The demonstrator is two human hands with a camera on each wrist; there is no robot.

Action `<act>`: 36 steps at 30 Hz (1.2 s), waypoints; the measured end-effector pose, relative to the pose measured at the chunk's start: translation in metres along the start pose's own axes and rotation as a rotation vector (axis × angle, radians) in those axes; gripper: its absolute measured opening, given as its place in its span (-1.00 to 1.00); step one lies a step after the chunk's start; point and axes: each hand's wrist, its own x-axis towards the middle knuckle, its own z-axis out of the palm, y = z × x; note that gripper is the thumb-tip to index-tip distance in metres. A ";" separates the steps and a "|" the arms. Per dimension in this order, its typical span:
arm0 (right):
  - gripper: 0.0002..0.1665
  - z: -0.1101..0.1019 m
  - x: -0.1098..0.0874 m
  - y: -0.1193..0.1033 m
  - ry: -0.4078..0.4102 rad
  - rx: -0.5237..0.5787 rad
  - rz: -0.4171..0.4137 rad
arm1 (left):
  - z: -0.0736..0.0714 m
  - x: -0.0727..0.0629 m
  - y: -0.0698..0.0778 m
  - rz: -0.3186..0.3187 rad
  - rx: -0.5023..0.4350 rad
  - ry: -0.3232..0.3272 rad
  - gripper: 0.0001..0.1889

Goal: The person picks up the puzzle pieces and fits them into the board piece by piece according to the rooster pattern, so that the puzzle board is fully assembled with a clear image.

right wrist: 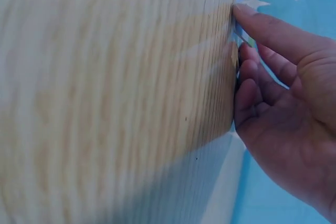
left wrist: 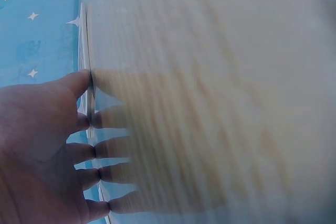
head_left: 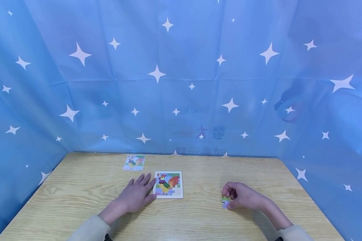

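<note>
A white-framed jigsaw puzzle (head_left: 168, 195) with a rooster picture lies flat on the table. Its lower right part looks paler than the rest. My left hand (head_left: 137, 195) rests palm down at the puzzle's left side, fingers spread, with thumb and a fingertip at the frame edge. In the left wrist view this hand (left wrist: 42, 135) has its fingertips on the tabletop. To the right of the puzzle, my right hand (head_left: 243, 196) pinches a green and lilac jigsaw piece (head_left: 225, 203) just at the table surface. The right wrist view shows the thumb over the piece, mostly hidden, and the other fingers curled.
A paper card (head_left: 134, 162) with the same rooster picture lies behind the left hand. The wood-grain table (head_left: 199, 221) runs back to a blue curtain (head_left: 193, 67) with white stars, which also closes in both sides.
</note>
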 end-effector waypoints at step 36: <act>-0.88 0.045 0.068 -0.042 0.206 -0.032 -0.052 | -0.003 -0.002 0.006 -0.042 -0.004 0.005 -0.33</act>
